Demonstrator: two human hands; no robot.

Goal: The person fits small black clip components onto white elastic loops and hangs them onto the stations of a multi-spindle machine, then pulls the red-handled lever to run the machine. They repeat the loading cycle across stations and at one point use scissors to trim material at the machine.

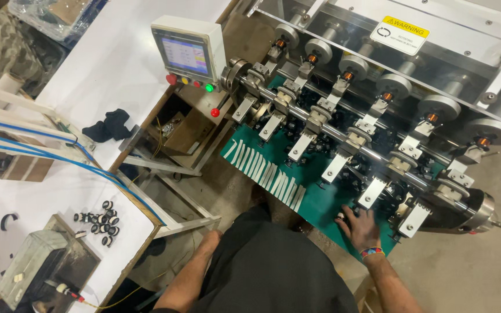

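Both hands were low and close to the body. The right hand [362, 227] lay spread, fingers open, palm down on the near edge of the green mat [320, 206], its fingertips touching a small dark coil piece [341, 217] that sat just to its left. Whether it pinched that piece I could not tell. The left hand [210, 239] hung down at the hip, near the frame [189, 223] under the white worktop [59, 197], holding nothing I could see; its fingers were too dim to read as open or curled. So the right hand was the one on the work, and the winding machine lay ahead of it.

Just beyond the fingers stood the nearest metal clamp [372, 193], one of a row running along a steel shaft [343, 136] that slanted from upper left to lower right. White strips [265, 171] lay fanned on the mat well left of the hand. Farther back, copper-wound spindles [387, 96] lined the machine. At the row's left end stood the control box [189, 52]. Loose dark rings [101, 219] sat on the worktop, well apart.
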